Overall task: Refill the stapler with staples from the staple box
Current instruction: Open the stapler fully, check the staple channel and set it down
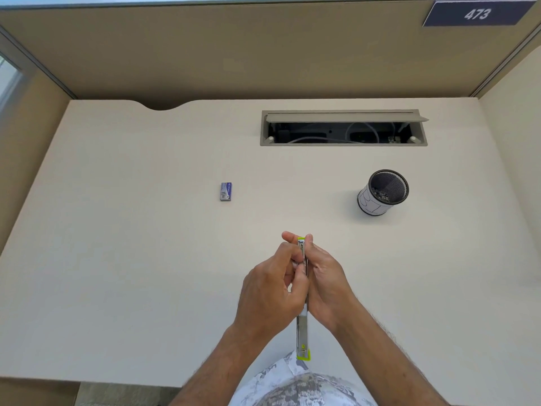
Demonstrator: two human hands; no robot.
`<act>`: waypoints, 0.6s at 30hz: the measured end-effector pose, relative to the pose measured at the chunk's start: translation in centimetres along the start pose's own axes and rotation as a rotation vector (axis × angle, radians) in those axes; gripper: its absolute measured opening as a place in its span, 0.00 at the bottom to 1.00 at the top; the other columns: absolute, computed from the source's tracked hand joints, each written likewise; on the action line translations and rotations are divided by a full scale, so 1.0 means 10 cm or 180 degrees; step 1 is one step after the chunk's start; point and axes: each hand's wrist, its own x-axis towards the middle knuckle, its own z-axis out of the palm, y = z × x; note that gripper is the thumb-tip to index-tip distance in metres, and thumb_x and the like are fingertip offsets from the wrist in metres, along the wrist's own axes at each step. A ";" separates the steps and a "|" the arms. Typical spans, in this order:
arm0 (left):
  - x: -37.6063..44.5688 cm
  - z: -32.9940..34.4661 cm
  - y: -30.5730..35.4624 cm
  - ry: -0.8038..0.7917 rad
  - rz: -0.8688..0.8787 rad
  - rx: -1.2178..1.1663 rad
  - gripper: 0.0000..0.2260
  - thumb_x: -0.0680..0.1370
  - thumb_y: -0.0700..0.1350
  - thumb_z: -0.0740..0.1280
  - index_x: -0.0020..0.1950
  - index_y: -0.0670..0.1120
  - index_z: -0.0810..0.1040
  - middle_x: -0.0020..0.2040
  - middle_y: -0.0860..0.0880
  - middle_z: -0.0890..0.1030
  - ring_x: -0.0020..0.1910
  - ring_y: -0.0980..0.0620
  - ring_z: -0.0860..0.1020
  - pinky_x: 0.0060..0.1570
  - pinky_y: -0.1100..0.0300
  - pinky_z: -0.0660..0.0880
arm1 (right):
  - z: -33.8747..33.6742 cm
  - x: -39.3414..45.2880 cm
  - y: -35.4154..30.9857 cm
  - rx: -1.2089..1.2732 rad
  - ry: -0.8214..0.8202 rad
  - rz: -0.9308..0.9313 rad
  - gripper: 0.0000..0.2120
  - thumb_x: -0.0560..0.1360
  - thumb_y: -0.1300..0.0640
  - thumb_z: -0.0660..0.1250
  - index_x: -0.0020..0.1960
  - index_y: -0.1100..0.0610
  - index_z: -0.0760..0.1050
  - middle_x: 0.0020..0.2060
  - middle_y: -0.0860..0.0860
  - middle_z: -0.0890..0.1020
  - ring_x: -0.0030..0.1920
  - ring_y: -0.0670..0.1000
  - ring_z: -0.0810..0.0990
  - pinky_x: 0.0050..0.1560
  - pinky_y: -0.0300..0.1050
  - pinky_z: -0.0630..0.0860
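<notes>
While one small blue staple box (225, 191) lies well apart on the cream desk (146, 259), left hand (269, 291) and right hand (329, 284) pinch one opened lime-and-chrome stapler (303, 332); one mesh cup (382, 192) stands right.

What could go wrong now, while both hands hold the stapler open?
The stapler is held in the air between the left hand and right hand, so it may slip or pinch a finger. The staple box lies far away, so one hand must let go to reach it.
</notes>
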 end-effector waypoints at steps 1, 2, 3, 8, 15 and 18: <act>0.00 0.01 0.00 0.0003 0.0000 -0.0032 0.04 0.78 0.44 0.65 0.47 0.52 0.71 0.27 0.54 0.65 0.26 0.52 0.66 0.27 0.57 0.67 | 0.00 0.00 0.00 0.0035 -0.0012 0.0003 0.24 0.85 0.45 0.56 0.68 0.62 0.75 0.30 0.50 0.76 0.28 0.48 0.79 0.29 0.43 0.77; 0.00 0.01 -0.01 0.0014 -0.0004 -0.0065 0.05 0.78 0.44 0.66 0.46 0.51 0.70 0.27 0.54 0.64 0.26 0.52 0.65 0.27 0.58 0.66 | 0.01 0.00 0.00 0.0078 -0.0025 0.0005 0.24 0.85 0.46 0.56 0.68 0.63 0.75 0.29 0.50 0.76 0.28 0.48 0.79 0.29 0.42 0.78; 0.00 0.02 0.00 0.0033 -0.0017 -0.0081 0.06 0.78 0.45 0.66 0.45 0.51 0.70 0.27 0.54 0.64 0.26 0.52 0.65 0.27 0.60 0.65 | 0.02 -0.01 0.00 0.0112 -0.0030 0.0003 0.23 0.85 0.46 0.56 0.68 0.63 0.75 0.29 0.51 0.75 0.27 0.48 0.78 0.29 0.41 0.78; -0.01 0.05 0.01 0.0162 -0.0034 -0.0115 0.08 0.78 0.47 0.67 0.44 0.51 0.68 0.26 0.55 0.64 0.25 0.52 0.65 0.27 0.61 0.65 | 0.03 0.00 -0.01 0.0207 -0.0036 -0.0007 0.21 0.85 0.47 0.57 0.65 0.61 0.78 0.29 0.50 0.71 0.28 0.47 0.76 0.30 0.40 0.78; -0.14 0.13 0.04 0.0482 0.0112 -0.0226 0.07 0.76 0.45 0.65 0.45 0.52 0.67 0.30 0.53 0.72 0.26 0.53 0.71 0.26 0.59 0.72 | -0.06 0.11 -0.03 0.0490 -0.0189 0.0051 0.19 0.83 0.45 0.57 0.62 0.59 0.76 0.34 0.48 0.73 0.31 0.47 0.69 0.28 0.40 0.72; -0.25 0.20 0.01 0.0516 0.0095 -0.0271 0.06 0.76 0.45 0.65 0.49 0.51 0.70 0.37 0.56 0.75 0.31 0.53 0.75 0.30 0.54 0.77 | -0.10 0.17 -0.05 0.0628 -0.0261 -0.0045 0.19 0.83 0.46 0.58 0.63 0.59 0.76 0.35 0.48 0.72 0.31 0.46 0.67 0.27 0.40 0.67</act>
